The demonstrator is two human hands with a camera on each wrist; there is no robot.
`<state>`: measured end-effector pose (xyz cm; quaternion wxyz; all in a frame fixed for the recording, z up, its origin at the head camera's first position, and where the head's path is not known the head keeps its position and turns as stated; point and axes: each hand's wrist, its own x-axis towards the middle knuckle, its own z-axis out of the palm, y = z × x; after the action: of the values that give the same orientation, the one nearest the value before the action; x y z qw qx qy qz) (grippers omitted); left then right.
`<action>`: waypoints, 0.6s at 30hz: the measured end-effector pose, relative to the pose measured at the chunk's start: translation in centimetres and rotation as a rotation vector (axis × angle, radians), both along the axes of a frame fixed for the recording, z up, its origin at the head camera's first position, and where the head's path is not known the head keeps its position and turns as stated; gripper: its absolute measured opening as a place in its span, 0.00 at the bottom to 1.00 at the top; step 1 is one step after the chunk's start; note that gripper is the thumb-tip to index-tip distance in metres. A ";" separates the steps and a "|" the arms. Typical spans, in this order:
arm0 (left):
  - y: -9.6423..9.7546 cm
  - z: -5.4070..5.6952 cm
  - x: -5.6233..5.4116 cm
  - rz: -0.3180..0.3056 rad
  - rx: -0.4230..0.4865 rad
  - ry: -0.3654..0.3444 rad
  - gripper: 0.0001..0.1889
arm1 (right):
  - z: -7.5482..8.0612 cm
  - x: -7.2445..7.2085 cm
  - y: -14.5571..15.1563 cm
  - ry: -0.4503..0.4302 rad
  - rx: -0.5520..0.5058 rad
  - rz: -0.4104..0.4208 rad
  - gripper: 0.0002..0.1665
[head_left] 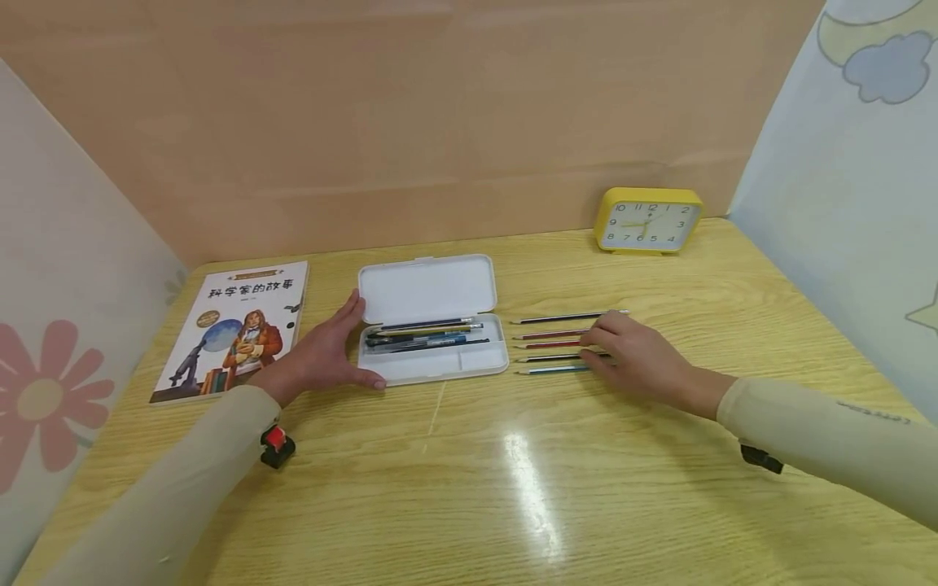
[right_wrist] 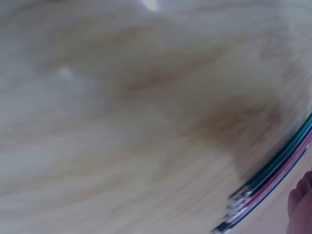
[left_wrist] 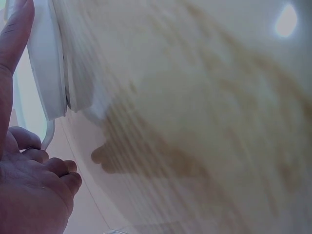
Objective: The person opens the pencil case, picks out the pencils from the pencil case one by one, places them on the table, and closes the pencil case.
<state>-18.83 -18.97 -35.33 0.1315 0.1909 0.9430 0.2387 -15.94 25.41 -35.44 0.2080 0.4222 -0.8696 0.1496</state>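
- Pencils [head_left: 553, 344], five of them, lay side by side on the worktop [head_left: 454, 488] in a loose row, their sharpened tips pointing left.
- The right hand [head_left: 645, 358] lay over their right-hand part, thumb and fingers bent down among them; the dark pencil at the back poked out beyond the fingers. I could not tell whether this hand was pinching any of them or only touching them.
- In the right wrist view, green, pink and blue pencils ran in close lines just beside the fingertips.
- The pencil case [head_left: 440, 377] sat between the hands, to the left of the row and just apart from the tips. Its white lid [head_left: 428, 289] was tipped back.
- Several pens and pencils [head_left: 425, 338] were lying in the long back compartment; a small divider split the front part.
- The left hand [head_left: 326, 350] was spread at the case's left end, not clenched, with the thumb by the near corner and the fingers by the lid. The row lay well apart from it, across the case.
- A book [head_left: 227, 334] lay left of the left hand, partly behind its wrist.
- A yellow clock [head_left: 648, 221] stood upright behind the right hand.
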 end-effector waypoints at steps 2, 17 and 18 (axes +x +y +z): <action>0.0 0.0 0.0 -0.002 0.002 -0.001 0.71 | 0.1 -0.4 -1.1 0.009 0.009 0.016 0.10; 0.0 0.0 0.0 0.007 -0.004 -0.004 0.72 | 1.1 -2.8 -9.6 -0.049 0.166 -0.005 0.08; 0.0 0.0 0.0 0.007 -0.001 -0.005 0.72 | 1.0 -3.0 -10.0 -0.049 0.189 -0.019 0.08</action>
<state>-18.86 -18.93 -35.37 0.1329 0.1871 0.9435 0.2391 -18.92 15.40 -34.41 0.1472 0.4279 -0.8886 0.0755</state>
